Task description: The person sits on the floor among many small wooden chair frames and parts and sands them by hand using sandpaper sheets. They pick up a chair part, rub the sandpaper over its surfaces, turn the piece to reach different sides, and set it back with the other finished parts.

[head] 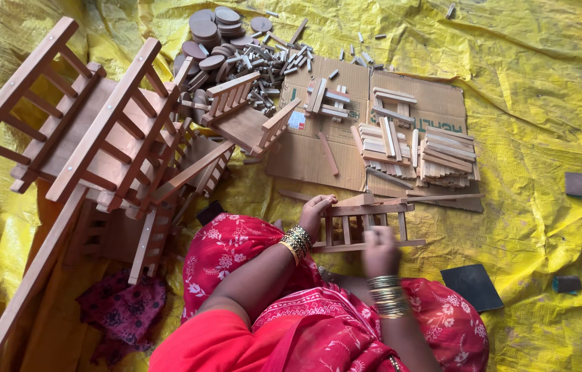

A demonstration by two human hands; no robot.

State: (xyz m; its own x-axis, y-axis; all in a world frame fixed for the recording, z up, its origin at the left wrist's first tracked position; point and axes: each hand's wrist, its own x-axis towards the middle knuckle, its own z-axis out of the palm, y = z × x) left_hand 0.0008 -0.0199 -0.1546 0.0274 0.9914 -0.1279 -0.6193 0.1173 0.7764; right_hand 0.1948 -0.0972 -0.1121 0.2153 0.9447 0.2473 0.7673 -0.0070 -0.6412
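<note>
Left hand (316, 210): grip closed round the left end of the slatted wooden frame (363, 224), fingers curled over its top rail.
Right hand (379, 249): blurred; appears closed on the frame's lower rail, though whether it also pinches a small part cannot be told.
Slatted wooden frame: lies across the lap, just in front of the knees, its far edge touching the flattened cardboard (346, 110).
Step in hand: judged to be fitting or seating slats between the two rails.
Next move calls for: a steady left hold while the right presses parts square.
Cut strips (415, 148): stacked on the cardboard.
Round discs (212, 31): heaped beyond.
Finished wooden chairs (98, 138): piled at left.
Floor cover: yellow sheet (538, 89).
</note>
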